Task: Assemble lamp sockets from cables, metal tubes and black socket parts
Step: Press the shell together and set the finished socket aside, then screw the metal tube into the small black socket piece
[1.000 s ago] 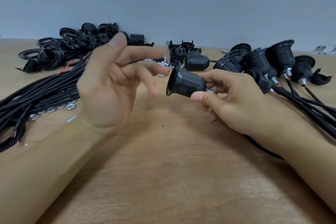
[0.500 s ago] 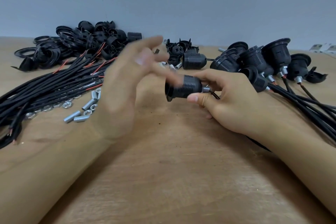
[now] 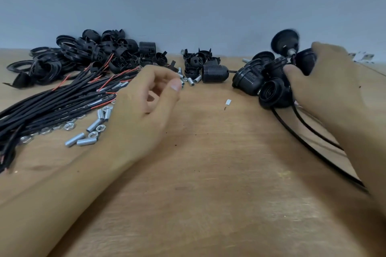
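My right hand (image 3: 328, 87) is at the right, blurred, with thumb and fingers curled round an assembled black socket (image 3: 305, 62) at the heap of finished sockets (image 3: 250, 79). The socket's cable (image 3: 309, 148) trails toward me under that wrist. My left hand (image 3: 144, 106) hovers left of centre, fingers loosely curled, holding nothing. Beside it lie a bundle of black cables (image 3: 52, 102) with red wire ends, short metal tubes (image 3: 94, 125) and nuts (image 3: 69, 126). A lone threaded socket body (image 3: 215, 73) lies at the back centre.
A big heap of black rings and socket parts (image 3: 94, 54) fills the back left, and a smaller cluster of caps (image 3: 196, 60) with more tubes (image 3: 191, 80) sits at the back centre. A tiny white scrap (image 3: 228, 101) lies on the wooden table (image 3: 208, 162). A grey wall stands behind.
My right hand has carried the socket from the centre rightward to the finished heap. My left hand has dropped from the socket's mouth and curled loosely.
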Demonstrator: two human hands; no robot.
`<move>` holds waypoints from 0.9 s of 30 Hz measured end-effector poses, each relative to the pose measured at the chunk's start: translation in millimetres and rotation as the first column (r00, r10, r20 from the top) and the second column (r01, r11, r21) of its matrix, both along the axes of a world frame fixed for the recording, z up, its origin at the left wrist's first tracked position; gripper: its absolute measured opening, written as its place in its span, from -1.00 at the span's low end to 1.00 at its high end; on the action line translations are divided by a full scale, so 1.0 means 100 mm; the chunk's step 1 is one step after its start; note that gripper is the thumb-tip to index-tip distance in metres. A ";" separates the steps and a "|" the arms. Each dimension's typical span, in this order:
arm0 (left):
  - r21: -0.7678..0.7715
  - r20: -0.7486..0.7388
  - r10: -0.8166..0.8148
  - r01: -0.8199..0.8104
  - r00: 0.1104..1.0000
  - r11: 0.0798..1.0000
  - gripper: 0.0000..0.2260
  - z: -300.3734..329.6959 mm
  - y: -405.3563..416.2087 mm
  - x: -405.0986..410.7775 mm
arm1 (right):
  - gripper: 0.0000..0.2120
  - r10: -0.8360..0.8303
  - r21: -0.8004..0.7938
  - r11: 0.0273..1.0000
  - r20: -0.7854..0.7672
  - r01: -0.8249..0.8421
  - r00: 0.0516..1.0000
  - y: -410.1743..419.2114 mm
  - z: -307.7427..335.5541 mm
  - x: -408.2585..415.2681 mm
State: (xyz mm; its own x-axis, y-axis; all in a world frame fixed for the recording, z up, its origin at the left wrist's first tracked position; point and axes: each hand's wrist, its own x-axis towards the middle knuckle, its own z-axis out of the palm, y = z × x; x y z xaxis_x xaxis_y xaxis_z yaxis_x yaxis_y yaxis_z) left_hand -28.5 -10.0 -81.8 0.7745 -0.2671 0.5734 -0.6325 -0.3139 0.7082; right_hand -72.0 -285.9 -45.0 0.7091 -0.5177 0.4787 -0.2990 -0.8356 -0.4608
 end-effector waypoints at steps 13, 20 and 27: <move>0.722 0.089 0.461 -0.376 0.883 0.580 -0.51 -0.09 0.23 0.34 | -0.65 0.565 -0.139 0.817 0.008 -0.559 0.825 0.68 -0.26 0.01; 0.689 0.167 0.474 -0.446 0.864 0.571 -0.70 -0.07 0.20 0.37 | -0.73 0.628 -0.162 0.766 -0.012 -0.622 0.778 0.82 -0.31 0.00; 0.659 0.148 0.424 -0.409 0.894 0.632 -0.70 -0.01 0.24 0.34 | -0.73 0.557 -0.203 0.702 -0.439 -0.682 0.705 1.11 -0.19 0.56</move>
State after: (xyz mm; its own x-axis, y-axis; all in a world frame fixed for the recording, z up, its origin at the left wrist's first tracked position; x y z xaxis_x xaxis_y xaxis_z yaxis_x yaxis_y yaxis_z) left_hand 5.3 13.7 -82.8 0.9075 -0.2129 0.3620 -0.3057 -0.9259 0.2219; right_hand -16.5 -174.9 -63.7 0.9462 0.2438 0.2127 0.2696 -0.9575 -0.1021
